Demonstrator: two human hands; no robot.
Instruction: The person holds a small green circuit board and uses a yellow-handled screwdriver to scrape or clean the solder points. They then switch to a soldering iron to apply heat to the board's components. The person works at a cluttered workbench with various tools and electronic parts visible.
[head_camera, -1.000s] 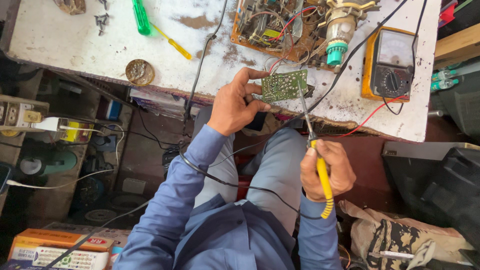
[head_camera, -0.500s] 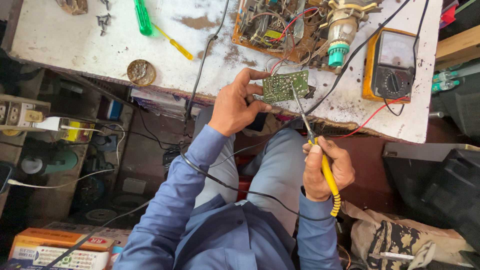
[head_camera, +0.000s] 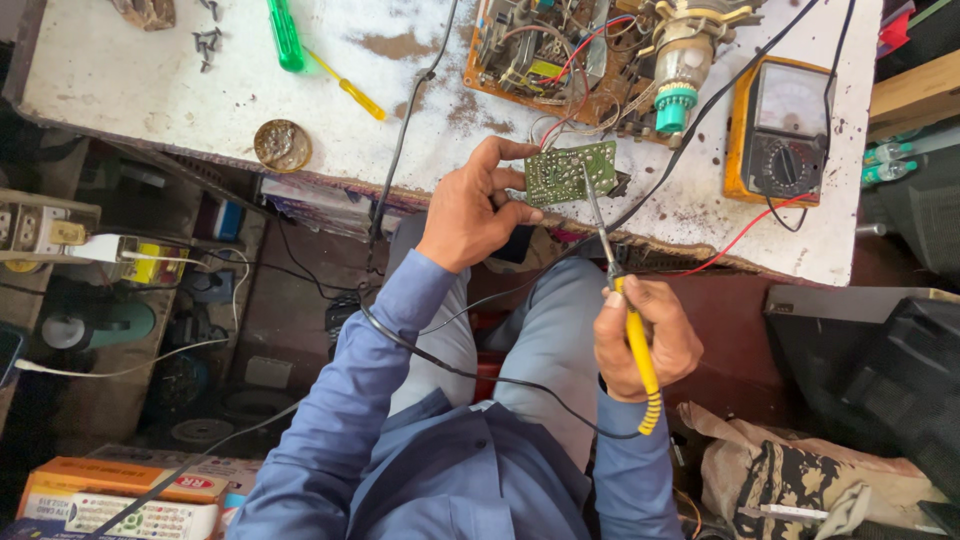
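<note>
My left hand (head_camera: 475, 208) grips a small green circuit board (head_camera: 568, 173) by its left edge, holding it tilted just above the front edge of the white workbench (head_camera: 150, 90). My right hand (head_camera: 645, 338) is closed around the yellow handle of a soldering iron (head_camera: 634, 335). The iron's metal tip points up and touches the green board's solder side. A black cord runs from the iron's handle down across my lap.
A larger brown circuit board (head_camera: 540, 55) with wires and a tube neck lies at the back. An orange analogue multimeter (head_camera: 785, 130) sits at the right with red and black leads. A green screwdriver (head_camera: 285, 35), a yellow-handled tool (head_camera: 350, 88) and a round tin (head_camera: 282, 145) lie at the left.
The iron's tip has risen from below the board's edge onto the board. My right hand moved slightly up and left. My left hand has kept the board in nearly the same place.
</note>
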